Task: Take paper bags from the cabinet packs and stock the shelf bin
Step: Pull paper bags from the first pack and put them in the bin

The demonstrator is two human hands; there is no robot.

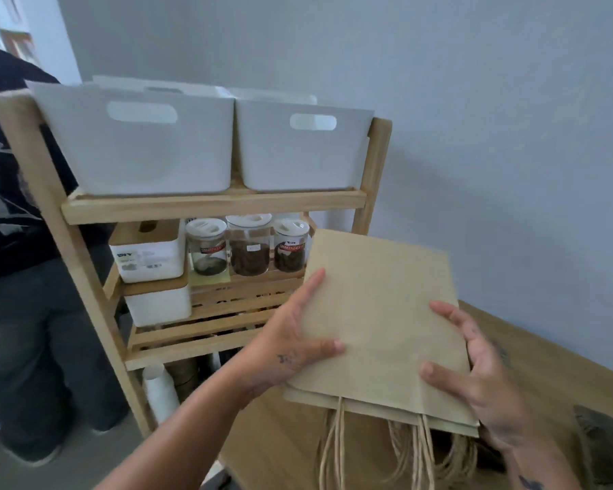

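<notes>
A flat stack of brown paper bags (383, 313) hangs in the air in front of the wooden shelf (213, 205), twine handles dangling toward me. My left hand (291, 334) grips the stack's left edge, thumb on top and fingers along the side. My right hand (475, 369) holds the right edge, thumb and a finger curled over the top face. Two white bins stand on the shelf's top level: the left bin (135, 146) and the right bin (301, 150). What lies inside them is hidden from here.
A person in dark clothes (18, 242) stands close at the shelf's left. The middle shelf carries three lidded jars (248, 249) and two stacked white boxes (153, 274). White paper cups (160, 390) sit lower down. A wooden table top (284, 440) lies under the bags; a grey wall is behind.
</notes>
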